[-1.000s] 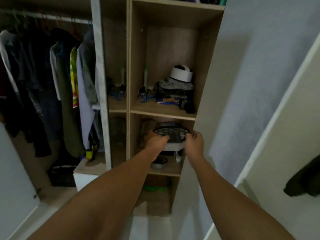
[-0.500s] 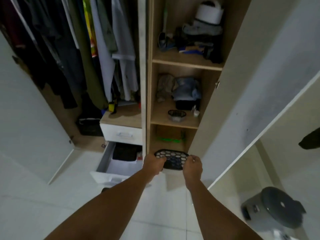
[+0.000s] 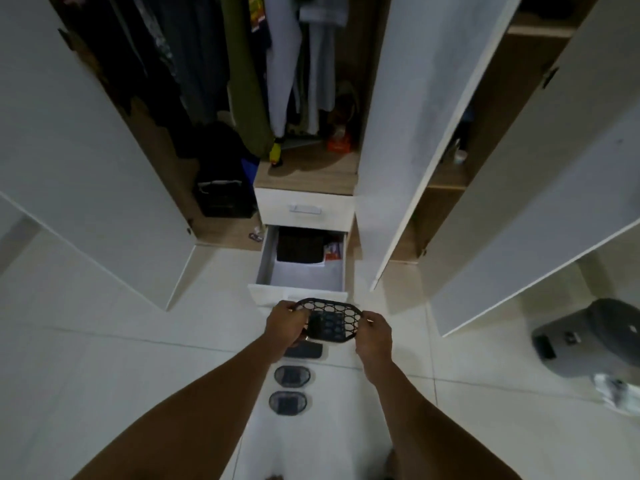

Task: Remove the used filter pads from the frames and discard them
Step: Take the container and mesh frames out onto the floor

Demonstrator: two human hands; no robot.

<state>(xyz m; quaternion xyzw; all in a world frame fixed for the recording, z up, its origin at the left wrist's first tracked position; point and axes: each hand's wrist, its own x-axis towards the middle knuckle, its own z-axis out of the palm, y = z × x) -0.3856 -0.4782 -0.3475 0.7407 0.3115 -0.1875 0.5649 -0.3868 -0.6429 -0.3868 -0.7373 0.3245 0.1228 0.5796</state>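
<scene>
A black oval filter frame (image 3: 332, 318) with a honeycomb grid is held level above the white tiled floor, in front of the wardrobe. My left hand (image 3: 285, 323) grips its left end and my right hand (image 3: 375, 332) pinches its right end. On the floor below lie a dark flat piece (image 3: 304, 350) and two oval frames with dark pads inside, one (image 3: 292, 376) above the other (image 3: 287, 402). Whether the held frame carries a pad I cannot tell.
An open white drawer (image 3: 301, 271) juts out just beyond the frame, holding a black item. White wardrobe doors (image 3: 408, 140) stand open on both sides. A grey lidded bin (image 3: 595, 337) sits on the floor at the right, with a white crumpled item (image 3: 616, 389) near it.
The view has tilted down from the shelves to the floor. Both hands have carried the frame down from shelf height to just above the floor, in front of the open drawer.
</scene>
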